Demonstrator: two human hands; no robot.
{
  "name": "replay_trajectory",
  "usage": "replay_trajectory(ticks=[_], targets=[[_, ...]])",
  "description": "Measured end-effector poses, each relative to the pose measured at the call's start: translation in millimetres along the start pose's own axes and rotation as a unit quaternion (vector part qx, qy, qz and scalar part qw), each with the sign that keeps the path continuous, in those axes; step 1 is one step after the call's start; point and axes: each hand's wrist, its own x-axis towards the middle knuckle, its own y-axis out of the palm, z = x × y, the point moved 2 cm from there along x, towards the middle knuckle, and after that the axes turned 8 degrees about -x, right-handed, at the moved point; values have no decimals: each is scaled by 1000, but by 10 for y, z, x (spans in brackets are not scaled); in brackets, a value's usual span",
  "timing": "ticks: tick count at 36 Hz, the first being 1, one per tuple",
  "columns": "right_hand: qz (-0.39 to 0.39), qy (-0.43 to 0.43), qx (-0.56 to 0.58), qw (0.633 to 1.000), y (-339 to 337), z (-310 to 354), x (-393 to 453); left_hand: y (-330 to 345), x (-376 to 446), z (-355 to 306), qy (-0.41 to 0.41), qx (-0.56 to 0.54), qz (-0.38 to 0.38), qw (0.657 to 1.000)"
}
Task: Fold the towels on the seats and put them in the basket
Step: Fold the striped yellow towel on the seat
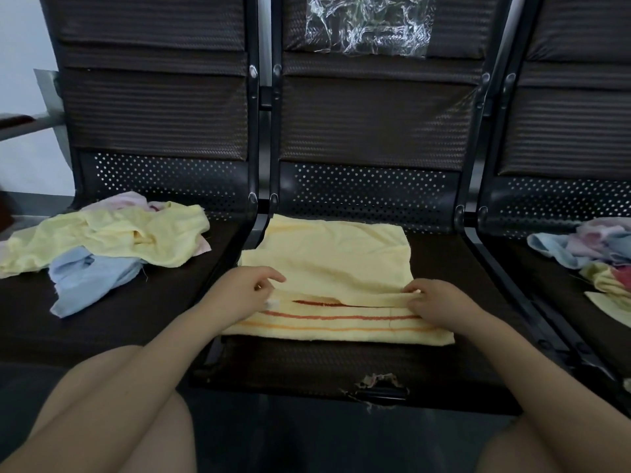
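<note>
A pale yellow towel (334, 264) with red and orange stripes lies spread on the middle seat (341, 367). Its far part is folded toward me, and the folded edge runs just above the stripes. My left hand (239, 291) pinches that edge at the towel's left side. My right hand (440, 302) pinches the same edge at the right side. Both hands rest on the cloth. No basket is in view.
The left seat holds a loose pile of yellow towels (109, 237) with a crumpled blue one (88, 274) and a pink one (126, 201) behind. More crumpled towels (594, 254) lie on the right seat. Clear plastic film (368, 25) hangs on the middle backrest. The seat's front edge is torn (379, 387).
</note>
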Motion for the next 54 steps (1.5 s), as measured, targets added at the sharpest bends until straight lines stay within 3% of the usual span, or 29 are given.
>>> replay_trajectory(ticks=[3,8,15,20,26,30,38,49,54], targets=[[-26,-24,-14,999,48,40,-18,32,11,29,-17,64,-32,997],[-85,-102,-44,990,95,158,-68,251,-22,20,8,138,42,989],[-58,-96,-115,987,143,213,-57,356,-10,8,60,161,75,982],[-58,-91,-118,987,133,224,-75,315,32,67,51,119,49,990],[-37,-87,-76,993,176,233,-75,266,79,27,-7,-115,6,993],[-32,-83,-43,995,174,236,-66,135,87,-67,18,-146,-43,988],[-74,-106,-13,992,172,238,-90,24,102,29,-7,-90,-80,993],[-87,-133,-76,984,211,239,-80,61,101,199,-49,56,-13,997],[-92,-75,64,991,150,220,-76,8,119,249,-70,100,16,992]])
